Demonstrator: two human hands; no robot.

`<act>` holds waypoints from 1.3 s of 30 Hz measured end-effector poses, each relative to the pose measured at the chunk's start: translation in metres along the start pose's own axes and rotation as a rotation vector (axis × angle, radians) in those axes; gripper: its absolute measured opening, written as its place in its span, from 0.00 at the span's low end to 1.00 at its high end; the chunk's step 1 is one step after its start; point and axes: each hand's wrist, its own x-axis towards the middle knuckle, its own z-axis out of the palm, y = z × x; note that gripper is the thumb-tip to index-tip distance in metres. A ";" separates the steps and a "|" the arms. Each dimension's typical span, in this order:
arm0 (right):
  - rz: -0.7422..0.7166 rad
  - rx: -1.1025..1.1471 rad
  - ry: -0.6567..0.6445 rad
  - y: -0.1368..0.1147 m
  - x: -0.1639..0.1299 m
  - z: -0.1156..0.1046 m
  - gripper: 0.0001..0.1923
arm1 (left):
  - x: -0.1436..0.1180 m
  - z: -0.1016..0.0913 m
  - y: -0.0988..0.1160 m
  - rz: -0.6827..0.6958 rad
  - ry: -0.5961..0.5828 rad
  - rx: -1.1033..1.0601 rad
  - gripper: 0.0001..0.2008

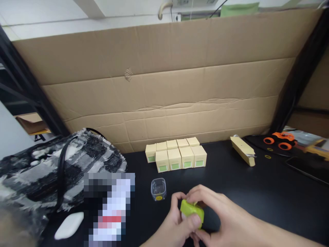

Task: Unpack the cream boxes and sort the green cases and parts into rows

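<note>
Both hands closed together on a small lime-green object at the near edge of the black table.

The left hand [177, 224] pinches the lime-green object [192, 211] with thumb in front, while the right hand [218, 214] wraps over it from the right, fingertips on its top. It sits low, just clear of the table [257, 192], with its long axis running roughly left to right and tilted down toward the right, though fingers hide its ends, so I cannot tell which way it faces. The grip looks fingertip-only: a slip could drop it, or knock the clear plastic case [158, 189] just beside the left hand toward the row of cream boxes [180, 156].
</note>
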 end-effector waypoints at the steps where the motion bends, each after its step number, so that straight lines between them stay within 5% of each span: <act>1: -0.006 -0.034 -0.022 0.000 -0.002 0.001 0.27 | 0.000 -0.002 -0.001 -0.003 -0.020 0.030 0.34; 6: -0.115 -0.362 -0.060 -0.002 -0.005 0.004 0.23 | -0.007 -0.007 0.006 -0.039 -0.077 0.279 0.58; 9: -0.163 -0.464 -0.087 -0.010 -0.001 0.002 0.21 | -0.014 -0.001 0.013 0.005 -0.053 0.375 0.54; 14: -0.046 -0.292 -0.142 -0.018 0.002 -0.001 0.20 | -0.018 0.010 0.014 0.075 0.046 0.390 0.51; 20: 0.015 -0.196 -0.139 -0.018 0.000 0.003 0.20 | -0.016 0.011 0.015 0.001 0.126 0.567 0.50; 31: -0.072 -0.413 -0.223 -0.015 0.001 -0.006 0.16 | -0.014 0.013 0.023 -0.001 0.039 0.595 0.47; 39: -0.011 -0.205 -0.216 -0.011 0.000 -0.001 0.21 | -0.018 0.011 0.030 -0.037 -0.009 0.657 0.55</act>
